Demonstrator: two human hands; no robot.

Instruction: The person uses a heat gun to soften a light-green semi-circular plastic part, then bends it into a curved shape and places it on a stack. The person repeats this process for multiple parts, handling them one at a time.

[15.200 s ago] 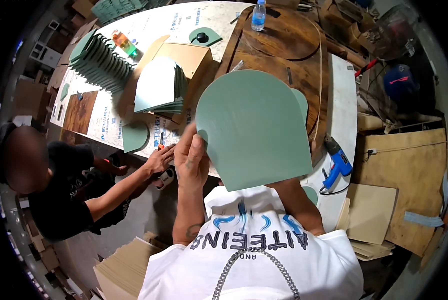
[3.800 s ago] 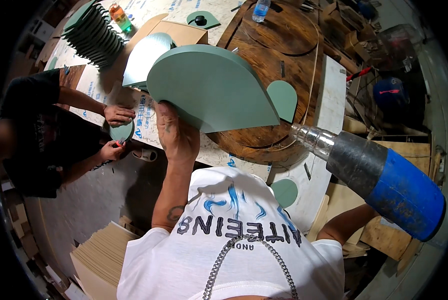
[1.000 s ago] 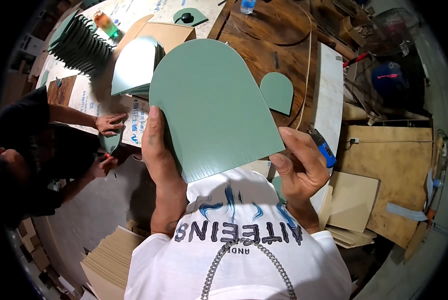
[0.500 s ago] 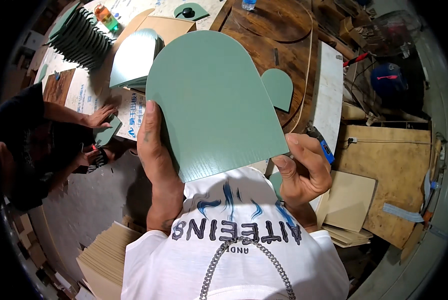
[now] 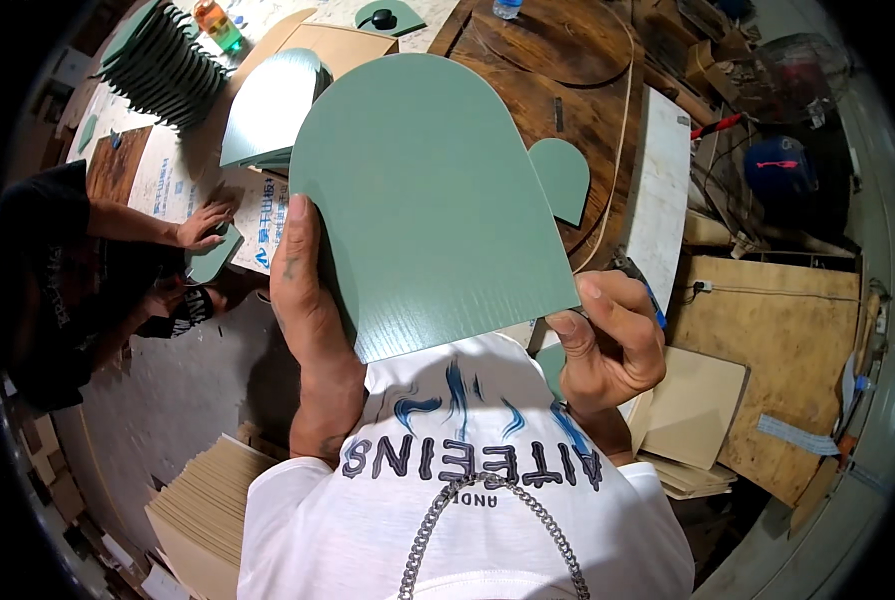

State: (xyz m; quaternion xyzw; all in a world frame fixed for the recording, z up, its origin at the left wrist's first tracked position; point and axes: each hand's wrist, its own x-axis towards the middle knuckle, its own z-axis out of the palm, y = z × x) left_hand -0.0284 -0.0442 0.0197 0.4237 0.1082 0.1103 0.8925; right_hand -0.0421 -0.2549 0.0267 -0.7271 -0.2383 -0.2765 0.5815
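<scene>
A green board (image 5: pixel 423 210) with a rounded top and a straight lower edge is held up in front of my chest. My left hand (image 5: pixel 303 270) grips its left edge, the thumb lying along the front and the other fingers hidden behind. At the lower right corner, my right hand (image 5: pixel 613 335) pinches the board between thumb and fingers. Beyond it, a smaller green arched board (image 5: pixel 562 178) lies on the dark wooden panel (image 5: pixel 488 95). Left of my board rests a stack of similar green boards (image 5: pixel 273 105) with a shiny top.
A co-worker's hand (image 5: pixel 206 226) presses on a green piece (image 5: pixel 214 256) at the table's left edge. A tall pile of green boards (image 5: pixel 163 75) and an orange-green bottle (image 5: pixel 218 28) stand at the far left. Tan panels (image 5: pixel 203 500) are stacked low left, others (image 5: pixel 693 405) low right.
My grip on the green board stays the same, and the board has barely shifted. The co-worker's lower hand has moved back a little from the green piece.
</scene>
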